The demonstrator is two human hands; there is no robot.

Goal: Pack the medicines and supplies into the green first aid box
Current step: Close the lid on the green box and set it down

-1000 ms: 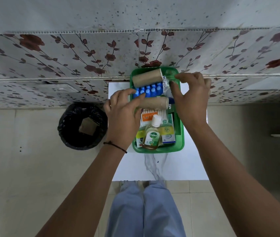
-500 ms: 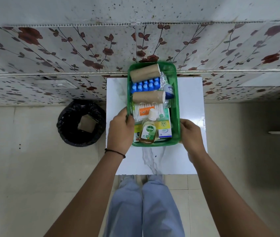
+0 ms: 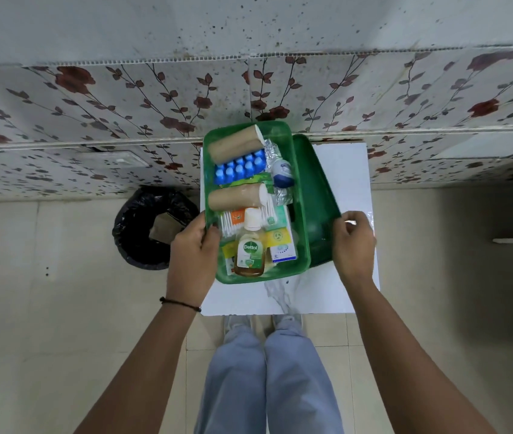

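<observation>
The green first aid box (image 3: 299, 195) is tilted up off the small white table (image 3: 346, 183). Inside lie two tan bandage rolls (image 3: 235, 148), a blue blister pack (image 3: 238, 167), a small white and blue jar (image 3: 283, 173), cotton buds (image 3: 233, 221), small medicine cartons (image 3: 281, 245) and a Dettol bottle (image 3: 249, 250). My left hand (image 3: 193, 256) grips the box's left rim. A second green piece, the lid (image 3: 317, 195), shows from under the box on the right. My right hand (image 3: 353, 245) holds the lid's near right edge.
A black-lined waste bin (image 3: 150, 228) with a piece of cardboard in it stands on the floor left of the table. A flower-patterned wall (image 3: 123, 104) rises directly behind the table. My legs (image 3: 264, 371) are below the table's near edge.
Both hands left the items in the box and came to its sides. The box has been lifted and shifted left, and the green lid now shows on its right in my right hand.
</observation>
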